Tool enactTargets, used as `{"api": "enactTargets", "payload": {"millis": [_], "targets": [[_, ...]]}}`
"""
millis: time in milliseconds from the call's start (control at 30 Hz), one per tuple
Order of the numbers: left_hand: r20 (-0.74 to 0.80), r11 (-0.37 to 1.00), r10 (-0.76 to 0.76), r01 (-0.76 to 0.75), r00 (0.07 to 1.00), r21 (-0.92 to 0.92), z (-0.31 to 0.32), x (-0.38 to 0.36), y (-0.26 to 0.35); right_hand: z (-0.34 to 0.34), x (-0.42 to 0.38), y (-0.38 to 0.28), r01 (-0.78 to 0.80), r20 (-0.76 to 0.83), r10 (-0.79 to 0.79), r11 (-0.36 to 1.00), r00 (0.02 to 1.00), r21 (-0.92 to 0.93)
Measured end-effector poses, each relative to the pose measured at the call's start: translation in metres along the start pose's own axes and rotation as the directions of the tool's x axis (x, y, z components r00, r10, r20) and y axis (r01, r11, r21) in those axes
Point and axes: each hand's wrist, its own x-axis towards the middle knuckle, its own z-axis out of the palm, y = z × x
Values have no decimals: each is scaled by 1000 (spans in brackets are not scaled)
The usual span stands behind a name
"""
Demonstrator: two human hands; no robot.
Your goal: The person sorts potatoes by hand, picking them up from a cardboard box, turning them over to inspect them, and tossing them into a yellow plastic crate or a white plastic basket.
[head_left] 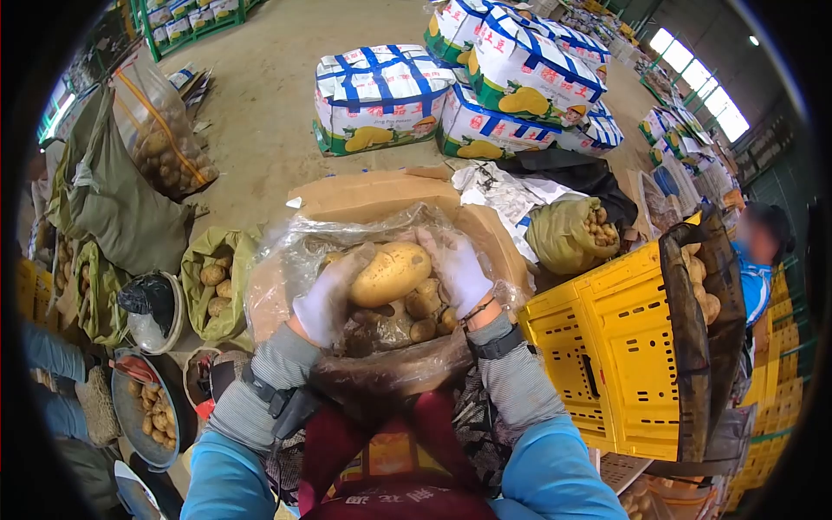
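A large yellow potato (390, 276) is held up between my two gloved hands, above a cardboard box (373, 192) lined with clear plastic. My left hand (332, 293) is closed around its left end. My right hand (459, 274) has its fingers curled against the right end. Both gloves are thin and white, with dirt on the fingers. Under the big potato, several smaller potatoes (425, 302) lie in the plastic liner (299, 238). My hands partly hide what else the box holds.
A yellow crate (598, 364) stands close on my right, a person in blue (756, 282) beyond it. Green sacks of potatoes (217, 286) (568, 234) flank the box. Packed white bags (381, 100) are stacked ahead. A basin of small potatoes (147, 412) sits at lower left.
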Motion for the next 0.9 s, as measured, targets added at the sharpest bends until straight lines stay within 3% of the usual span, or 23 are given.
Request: {"api": "enactTargets", "payload": {"millis": [100,133,233,333,400,433,500,600,633,667,733,833,900], "targets": [[-17,983,57,-53,998,173,0,-7,12,17,-11,-1,390,102,-376,887,921,-249],[-22,968,82,-74,996,241,0,-8,14,15,-9,1,363,117,-344,879,932,-309],[-63,1000,-10,10,998,0,-4,1,4,4,-8,6,278,129,-246,834,961,-477],[-34,999,-13,12,999,-45,-8,7,-6,-4,-4,1,160,94,-130,782,987,-603],[-29,996,-54,56,998,64,-3,0,6,-7,-1,-4,32,25,-21,762,999,-647],[-28,990,-75,78,997,117,-1,-4,11,-7,-4,-3,68,51,-50,884,997,-462],[-44,983,94,-86,995,162,0,-11,9,-5,-7,-3,127,95,-122,991,988,-42],[-77,908,133,-90,988,409,0,-20,21,3,-17,-12,-34,251,29,999,968,15],[-70,925,105,-71,992,374,-3,-17,20,5,-15,-5,-107,163,103,994,981,11],[-64,939,77,-50,995,339,-6,-15,20,4,-11,4,-150,179,124,978,976,142],[4,999,28,-28,1000,-47,-25,6,-3,0,-3,19,-234,220,157,891,963,388],[-111,997,-64,69,992,39,-37,21,2,2,0,22,-337,364,144,764,920,550],[-101,971,143,-120,985,206,-40,21,1,7,-5,19,-399,377,184,658,908,639]]}}
